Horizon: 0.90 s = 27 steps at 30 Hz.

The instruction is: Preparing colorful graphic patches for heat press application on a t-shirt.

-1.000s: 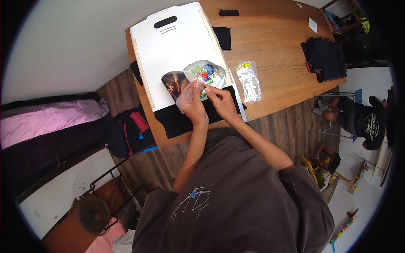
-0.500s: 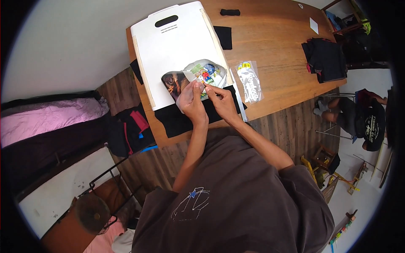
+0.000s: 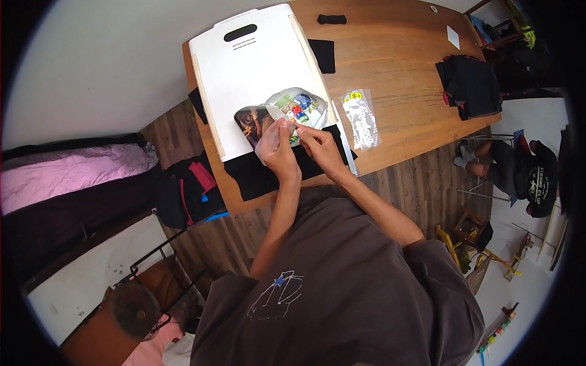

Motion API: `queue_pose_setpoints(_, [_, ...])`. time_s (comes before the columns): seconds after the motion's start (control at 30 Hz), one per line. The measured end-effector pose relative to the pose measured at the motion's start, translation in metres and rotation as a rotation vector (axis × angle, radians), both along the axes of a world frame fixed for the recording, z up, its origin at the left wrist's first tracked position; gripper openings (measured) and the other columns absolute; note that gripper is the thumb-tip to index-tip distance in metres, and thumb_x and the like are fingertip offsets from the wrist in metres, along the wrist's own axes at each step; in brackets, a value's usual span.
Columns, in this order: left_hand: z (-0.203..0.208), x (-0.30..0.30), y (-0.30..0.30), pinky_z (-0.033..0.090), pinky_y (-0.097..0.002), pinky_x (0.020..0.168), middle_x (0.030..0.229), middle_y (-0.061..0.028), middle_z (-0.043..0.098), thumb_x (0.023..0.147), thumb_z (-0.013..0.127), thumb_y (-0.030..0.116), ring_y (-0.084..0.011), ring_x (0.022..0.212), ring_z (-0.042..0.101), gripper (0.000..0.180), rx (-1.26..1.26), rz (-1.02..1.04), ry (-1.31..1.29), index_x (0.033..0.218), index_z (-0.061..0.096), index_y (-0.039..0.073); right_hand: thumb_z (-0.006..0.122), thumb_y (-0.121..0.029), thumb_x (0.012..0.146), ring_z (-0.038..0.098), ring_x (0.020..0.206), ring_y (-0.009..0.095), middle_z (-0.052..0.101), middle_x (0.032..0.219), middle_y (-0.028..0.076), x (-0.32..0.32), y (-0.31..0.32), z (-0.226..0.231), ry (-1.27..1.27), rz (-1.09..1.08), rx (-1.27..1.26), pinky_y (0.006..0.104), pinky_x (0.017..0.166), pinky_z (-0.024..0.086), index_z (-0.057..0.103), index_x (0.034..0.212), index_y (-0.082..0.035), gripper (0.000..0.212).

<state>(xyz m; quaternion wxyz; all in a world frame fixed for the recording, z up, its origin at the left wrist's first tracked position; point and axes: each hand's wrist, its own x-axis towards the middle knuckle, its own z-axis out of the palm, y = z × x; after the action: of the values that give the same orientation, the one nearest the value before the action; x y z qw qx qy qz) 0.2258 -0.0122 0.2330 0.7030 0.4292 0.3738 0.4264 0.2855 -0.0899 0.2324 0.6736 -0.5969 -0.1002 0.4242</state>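
A thin, see-through film sheet (image 3: pixel 313 107) with colourful cartoon-like prints is bent up in front of me. Its left part (image 3: pixel 249 124) carries a dark brown and orange picture. My left hand (image 3: pixel 281 152) pinches its near edge between thumb and fingers. Close on the right, my right hand (image 3: pixel 321 149) is pinched on the same edge, its fingertips nearly touching my left thumb. Whether the film is one layer or two there, I cannot tell. Beneath it lies a large white board (image 3: pixel 262 70) with an oval handle slot, resting partly over black cloth (image 3: pixel 256 177).
A clear film with white lettering (image 3: pixel 361 122) lies right of the board on the wooden table (image 3: pixel 403 67). Folded dark garments (image 3: pixel 469 85) are stacked at the far right. A small black roll (image 3: pixel 332 19) sits at the back. Another person (image 3: pixel 531 174) sits at the right.
Both hands stay pinched at the film's edge, with my right fingers shifted only slightly. At the right, the seated person's arm has moved.
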Motion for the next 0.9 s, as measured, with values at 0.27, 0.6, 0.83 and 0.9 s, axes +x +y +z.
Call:
queue_pose_setpoints(0.27, [-0.0063,0.0007,0.0002,0.055,-0.0258,0.083,0.106,-0.0133,0.066,0.094,0.067,0.009,-0.017,0.094,0.065,0.029,0.018,0.011,0.012,0.114,0.059,-0.011,0.06,-0.02,0.099,0.059,0.09,0.006,0.071,0.104,0.009,-0.0007,0.0008,-0.0017,-0.046,0.025,-0.006,0.0211,0.079,0.048,0.065,0.122,0.003,0.034])
queue_pose_setpoints(0.6, [-0.0043,0.0028,-0.003,0.056,-0.0275,0.083,0.105,-0.0155,0.068,0.093,0.069,0.009,-0.018,0.093,0.067,0.028,0.01,0.046,-0.03,0.11,0.063,-0.012,0.062,-0.02,0.098,0.062,0.099,0.011,0.071,0.109,0.014,-0.0032,0.003,0.0026,-0.093,-0.027,-0.047,0.0254,0.087,0.05,0.066,0.119,0.005,0.032])
queue_pose_setpoints(0.83, [-0.0017,0.0002,-0.0005,0.055,-0.0254,0.081,0.103,-0.0126,0.067,0.094,0.067,0.011,-0.0162,0.091,0.066,0.029,0.009,-0.012,-0.004,0.112,0.06,-0.011,0.062,-0.02,0.098,0.061,0.099,0.01,0.071,0.11,0.014,-0.0019,0.0074,0.0021,-0.143,-0.078,-0.033,0.0239,0.087,0.049,0.067,0.118,0.004,0.032])
queue_pose_setpoints(0.9, [-0.0035,-0.0007,-0.0016,0.055,-0.0252,0.081,0.104,-0.0128,0.067,0.094,0.067,0.011,-0.0161,0.091,0.066,0.029,0.003,0.0,0.012,0.112,0.06,-0.011,0.061,-0.02,0.098,0.06,0.092,0.007,0.071,0.103,0.011,0.0014,0.0084,0.0013,-0.098,-0.1,-0.005,0.022,0.079,0.048,0.067,0.119,0.004,0.032])
